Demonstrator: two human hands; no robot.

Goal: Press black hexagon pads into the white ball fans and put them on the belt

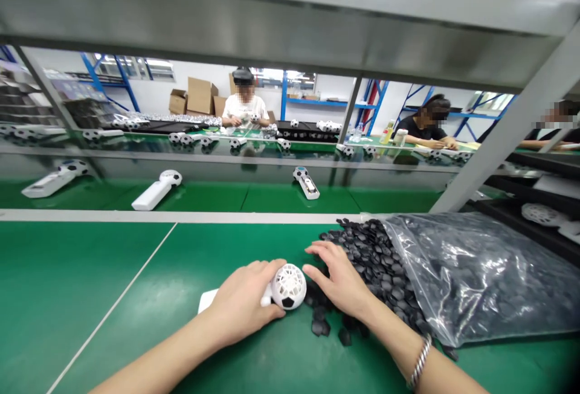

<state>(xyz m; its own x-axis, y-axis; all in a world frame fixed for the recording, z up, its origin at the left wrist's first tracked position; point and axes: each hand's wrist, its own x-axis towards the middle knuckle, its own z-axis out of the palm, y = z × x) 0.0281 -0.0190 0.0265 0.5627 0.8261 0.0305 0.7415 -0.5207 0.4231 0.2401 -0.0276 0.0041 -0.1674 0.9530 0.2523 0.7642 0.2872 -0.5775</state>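
So, the white piece with the ball-shaped head (289, 286) is lying on the green bench (113, 261), just in front of the wearer, lattice side up, with one black patch (287, 303) on the near side of the ball. The left hand (240, 300) has it gripped around the neck, fingers over the top and thumb down by the ball, handle poking out behind the palm. The right hand (342, 279) is open, thumb and fingers spread, near the ball but not touching it. Can't totally swear there's nothing small tucked under those fingers, since the palm side is hidden. I'd call this the steadying stage: one hand bracing, the other free. From here, a move at the ball calls for a firm left hold and fairly precise right fingertips, imo. Right beside that hand there's a heap of black pieces (385, 261) spilling from a clear plastic bag (480, 285). Further out, similar white units (157, 190) sit on the green strip past the pale rail (113, 217), and a person in a white shirt (244, 108) is working across the way.
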